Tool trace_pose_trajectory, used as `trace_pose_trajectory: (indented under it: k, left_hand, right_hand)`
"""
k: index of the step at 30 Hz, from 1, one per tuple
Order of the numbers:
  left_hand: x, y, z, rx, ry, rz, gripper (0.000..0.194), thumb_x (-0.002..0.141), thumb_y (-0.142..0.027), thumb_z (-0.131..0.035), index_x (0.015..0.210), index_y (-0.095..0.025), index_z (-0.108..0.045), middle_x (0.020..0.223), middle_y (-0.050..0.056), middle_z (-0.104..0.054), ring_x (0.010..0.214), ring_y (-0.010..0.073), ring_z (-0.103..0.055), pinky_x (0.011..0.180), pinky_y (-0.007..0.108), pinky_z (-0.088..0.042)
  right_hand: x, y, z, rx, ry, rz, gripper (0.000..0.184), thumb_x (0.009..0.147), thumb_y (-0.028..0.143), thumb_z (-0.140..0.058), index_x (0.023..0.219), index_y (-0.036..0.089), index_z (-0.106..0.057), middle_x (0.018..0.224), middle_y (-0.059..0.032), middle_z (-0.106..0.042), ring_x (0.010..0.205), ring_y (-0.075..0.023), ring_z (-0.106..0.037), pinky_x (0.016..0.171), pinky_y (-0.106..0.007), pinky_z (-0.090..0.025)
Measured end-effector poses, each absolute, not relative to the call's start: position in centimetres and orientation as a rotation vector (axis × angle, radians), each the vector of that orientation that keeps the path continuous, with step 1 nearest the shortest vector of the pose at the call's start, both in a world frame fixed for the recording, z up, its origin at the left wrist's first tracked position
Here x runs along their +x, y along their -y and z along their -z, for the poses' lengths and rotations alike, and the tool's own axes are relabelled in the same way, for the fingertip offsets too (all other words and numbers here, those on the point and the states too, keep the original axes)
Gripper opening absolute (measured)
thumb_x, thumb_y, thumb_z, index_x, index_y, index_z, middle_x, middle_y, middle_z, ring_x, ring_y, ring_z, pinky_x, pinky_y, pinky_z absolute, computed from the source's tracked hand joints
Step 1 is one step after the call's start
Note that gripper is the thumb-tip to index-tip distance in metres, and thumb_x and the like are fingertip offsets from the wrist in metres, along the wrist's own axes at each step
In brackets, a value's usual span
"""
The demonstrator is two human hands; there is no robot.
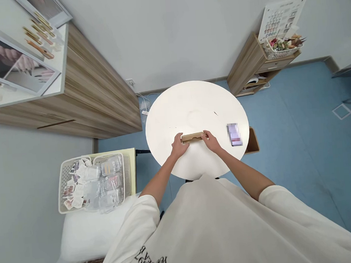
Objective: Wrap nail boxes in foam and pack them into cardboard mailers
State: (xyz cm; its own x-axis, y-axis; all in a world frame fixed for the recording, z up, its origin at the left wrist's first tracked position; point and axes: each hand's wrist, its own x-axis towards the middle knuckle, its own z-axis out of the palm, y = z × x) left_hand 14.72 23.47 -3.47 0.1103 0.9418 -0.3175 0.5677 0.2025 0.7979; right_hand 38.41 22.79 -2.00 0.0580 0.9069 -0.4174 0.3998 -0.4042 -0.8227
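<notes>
Between my two hands is a small flat brown cardboard box [192,137], over the near half of a round white table [173,103]. My left hand [179,145] grips its left end, thumb on the near side and fingers on the far side. At the right end, my right hand [210,140] holds it in the same way. The box looks closed, with a small notch along its near edge. To the right of my right hand lies a purple, blurred-out phone-like object [234,134]. A tiny dark mark or thin item [216,113] shows on the tabletop beyond.
White baskets [60,189] with packets and cards stand at the left. A wooden cabinet [99,85] with bottles and framed pictures rises behind them. A small shelf [245,67] bearing a flower basket is at the back right. A brown bin [253,141] sits on the floor beside the table.
</notes>
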Motion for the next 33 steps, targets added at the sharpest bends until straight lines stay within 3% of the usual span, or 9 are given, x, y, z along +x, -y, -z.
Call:
trace_pose_trajectory:
  k: [4,9,14,20,33]
  left_hand:
    - [14.9,-24.0,3.9,1.380,-1.568,-0.613,0.071,0.085,-0.026,-0.065,0.150,-0.026,-0.038,0.156,0.012,-0.042,0.128,0.0290,-0.057,0.112,0.045,-0.040]
    - [15.5,-24.6,5.1,1.320,-1.621,-0.664,0.057,0.091,-0.019,-0.055,0.147,-0.022,-0.047,0.142,0.012,-0.057,0.129,0.0280,-0.055,0.110,0.044,-0.044]
    - [15.8,-24.7,6.1,1.424,-1.646,-0.719,0.051,0.092,-0.016,-0.052,0.143,-0.023,-0.054,0.140,0.013,-0.050,0.125,0.0256,-0.056,0.106,0.040,-0.047]
    - [15.3,-24.7,6.3,1.509,-1.636,-0.704,0.052,0.092,-0.011,-0.051,0.142,-0.023,-0.055,0.121,0.010,-0.052,0.112,0.0230,-0.058,0.101,0.038,-0.048]
    - [14.4,-25.2,6.0,1.605,-1.640,-0.678,0.048,0.091,-0.005,-0.050,0.135,-0.022,-0.059,0.110,0.008,-0.054,0.098,0.0204,-0.059,0.092,0.034,-0.050]
  right_hand:
    - [38.6,-23.1,2.2,-1.864,1.266,-1.333,0.059,0.093,0.056,-0.052,0.145,0.029,-0.050,0.141,-0.0086,-0.060,0.129,-0.0277,-0.055,0.111,-0.046,-0.042]
    - [38.2,-23.3,3.1,-1.790,1.383,-1.209,0.048,0.090,0.040,-0.051,0.136,0.032,-0.058,0.129,-0.0035,-0.067,0.118,-0.0267,-0.060,0.105,-0.046,-0.048]
    - [38.2,-23.5,3.8,-1.845,1.422,-1.110,0.043,0.094,0.039,-0.045,0.132,0.030,-0.062,0.119,-0.0048,-0.070,0.109,-0.0266,-0.064,0.100,-0.045,-0.051]
    - [38.9,-23.9,4.3,-1.926,1.519,-1.077,0.048,0.098,0.035,-0.043,0.144,0.027,-0.054,0.122,-0.0073,-0.071,0.113,-0.0249,-0.065,0.099,-0.042,-0.051]
    - [39.7,-24.3,3.4,-1.990,1.974,-0.944,0.048,0.104,0.028,-0.036,0.152,0.024,-0.043,0.108,-0.0070,-0.074,0.093,-0.0241,-0.067,0.083,-0.033,-0.048]
